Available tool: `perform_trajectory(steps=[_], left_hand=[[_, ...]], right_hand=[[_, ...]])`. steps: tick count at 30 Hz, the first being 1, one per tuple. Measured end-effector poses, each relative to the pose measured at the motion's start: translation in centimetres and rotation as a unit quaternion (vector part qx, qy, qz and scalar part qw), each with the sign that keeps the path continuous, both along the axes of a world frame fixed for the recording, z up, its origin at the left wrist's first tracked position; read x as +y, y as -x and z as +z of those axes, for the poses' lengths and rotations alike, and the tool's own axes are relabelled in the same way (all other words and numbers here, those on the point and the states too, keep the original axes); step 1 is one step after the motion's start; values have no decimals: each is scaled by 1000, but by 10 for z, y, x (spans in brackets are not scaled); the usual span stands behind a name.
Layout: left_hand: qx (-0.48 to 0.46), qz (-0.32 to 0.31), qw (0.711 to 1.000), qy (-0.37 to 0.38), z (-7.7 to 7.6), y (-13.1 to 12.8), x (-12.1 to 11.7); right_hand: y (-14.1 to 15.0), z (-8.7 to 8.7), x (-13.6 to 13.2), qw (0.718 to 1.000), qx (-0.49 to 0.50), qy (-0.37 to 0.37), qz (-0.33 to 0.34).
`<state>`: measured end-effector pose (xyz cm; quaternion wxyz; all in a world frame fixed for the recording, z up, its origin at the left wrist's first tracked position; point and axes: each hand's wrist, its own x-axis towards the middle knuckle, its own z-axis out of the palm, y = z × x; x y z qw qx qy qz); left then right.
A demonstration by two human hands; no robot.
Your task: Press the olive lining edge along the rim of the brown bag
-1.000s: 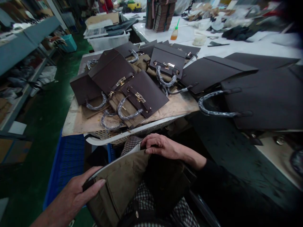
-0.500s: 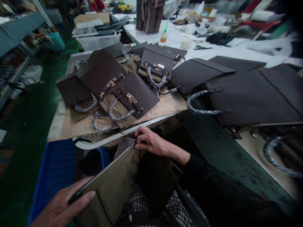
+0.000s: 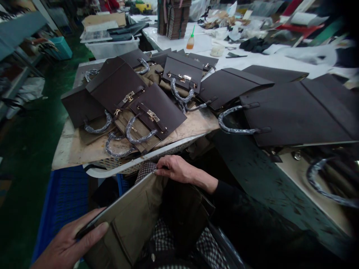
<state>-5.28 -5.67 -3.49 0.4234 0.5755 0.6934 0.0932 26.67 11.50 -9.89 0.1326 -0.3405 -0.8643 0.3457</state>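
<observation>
An unfinished handbag (image 3: 131,213) with a tan lining lies across my lap, its long edge slanting up to the right. Near the lower left end of that edge, my left hand (image 3: 73,237) grips it, thumb on the lining and fingers behind. At the upper right end my right hand (image 3: 175,169) pinches the rim between thumb and bent fingers. Whether it holds anything small there cannot be made out. Checkered cloth (image 3: 162,235) shows beneath the bag. Ahead, several dark brown handbags (image 3: 159,108) with wrapped handles and gold-coloured clasps lie overlapping on a board.
The board (image 3: 67,149) rests above a white plastic basket (image 3: 112,171). A blue crate (image 3: 63,201) stands below left. On the white table behind are a glue bottle (image 3: 190,41) and a tied stack of brown pieces (image 3: 178,20). More bags (image 3: 297,112) lie at right.
The view has shifted slightly, so the bags and table sit a little farther left. Both hands keep their hold on the bag's edge, the right fingers a little more closed over the rim.
</observation>
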Motion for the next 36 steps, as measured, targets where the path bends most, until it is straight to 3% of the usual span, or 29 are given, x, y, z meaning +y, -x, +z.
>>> perform_trajectory(steps=[5,10,16,22,28,36], left_hand=[[95,-19,988,-117,11,-3,10],[76,-53,982,-167,19,-13,14],[83,-109,981,-140,25,-19,27],[161,-231,958,-54,30,-31,63],[179,-334,925,-22,18,-65,108],[61,-359,930,-60,-14,-102,142]], right_hand=[[-1,1,1,1000,-25,11,-10],[-4,3,0,999,-26,23,-20],[-2,5,-2,999,-22,29,-23],[1,0,-3,999,-23,18,-24],[1,0,-5,999,-28,0,-27],[-6,-1,-10,999,-31,-9,-38]])
